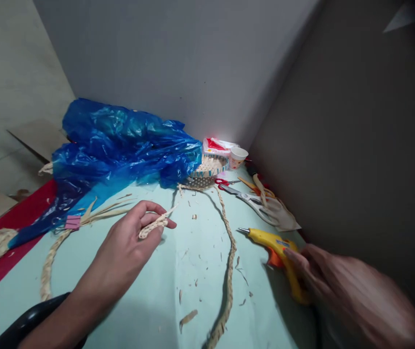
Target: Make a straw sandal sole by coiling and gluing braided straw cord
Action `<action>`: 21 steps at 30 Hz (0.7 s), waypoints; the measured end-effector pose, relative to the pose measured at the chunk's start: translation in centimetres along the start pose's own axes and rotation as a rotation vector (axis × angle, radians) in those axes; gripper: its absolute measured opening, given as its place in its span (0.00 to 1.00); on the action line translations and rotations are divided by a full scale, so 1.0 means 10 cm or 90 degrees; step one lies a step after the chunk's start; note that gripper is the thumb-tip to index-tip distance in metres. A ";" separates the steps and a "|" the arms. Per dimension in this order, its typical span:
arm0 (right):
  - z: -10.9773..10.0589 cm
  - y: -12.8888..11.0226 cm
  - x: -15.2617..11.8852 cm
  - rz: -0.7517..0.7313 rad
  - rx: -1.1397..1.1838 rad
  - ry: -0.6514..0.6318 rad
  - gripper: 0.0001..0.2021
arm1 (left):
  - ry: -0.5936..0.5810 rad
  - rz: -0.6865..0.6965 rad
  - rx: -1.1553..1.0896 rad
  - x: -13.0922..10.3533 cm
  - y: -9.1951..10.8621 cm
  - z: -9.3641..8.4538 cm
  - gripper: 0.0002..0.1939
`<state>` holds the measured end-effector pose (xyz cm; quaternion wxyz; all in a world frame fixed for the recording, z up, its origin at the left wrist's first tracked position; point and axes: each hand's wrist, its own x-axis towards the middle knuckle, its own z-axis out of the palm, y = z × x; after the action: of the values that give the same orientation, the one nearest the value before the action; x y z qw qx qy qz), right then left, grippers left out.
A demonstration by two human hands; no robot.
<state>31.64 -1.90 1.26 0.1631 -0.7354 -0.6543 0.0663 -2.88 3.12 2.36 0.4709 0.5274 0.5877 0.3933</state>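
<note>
My left hand [134, 237] pinches a short, folded piece of pale braided straw [154, 226] between thumb and fingers, above the table. A thin end sticks out past the fingertips. On the right, my right hand [345, 286] is at the handle of a yellow hot glue gun [274, 240] with an orange trigger, its fingers closed against the back of the grip. Motion blurs that hand. The gun's metal nozzle points left, toward a long braided straw cord [232, 252] that runs down the table between my hands.
A crumpled blue plastic bag [120, 140] lies at the back left. Near the wall are a woven basket [210, 166], a paper cup [238, 157], a tissue pack [214, 145] and white-handled scissors [253, 201]. A pink clip [72, 222] holds straw strands at left. Straw scraps litter the pale green table cover [149, 291].
</note>
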 end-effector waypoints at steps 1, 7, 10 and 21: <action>-0.04 -0.11 0.04 -0.052 -0.098 -0.012 0.18 | -0.002 -0.001 0.011 -0.02 0.02 0.00 0.15; 0.09 -0.97 0.73 -0.397 -0.162 0.050 0.17 | 0.064 0.033 0.136 -0.17 0.11 0.04 0.15; 0.32 -1.21 0.99 -0.434 -0.128 0.023 0.29 | 0.085 0.104 0.208 -0.23 0.04 0.06 0.13; 0.47 -1.32 1.17 -0.572 -0.102 0.032 0.14 | 0.053 0.221 0.304 -0.28 -0.07 0.13 0.09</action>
<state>19.37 11.54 2.54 0.1344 -0.3904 -0.9073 -0.0795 -1.78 0.21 1.77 0.2344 0.6993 0.5834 0.3402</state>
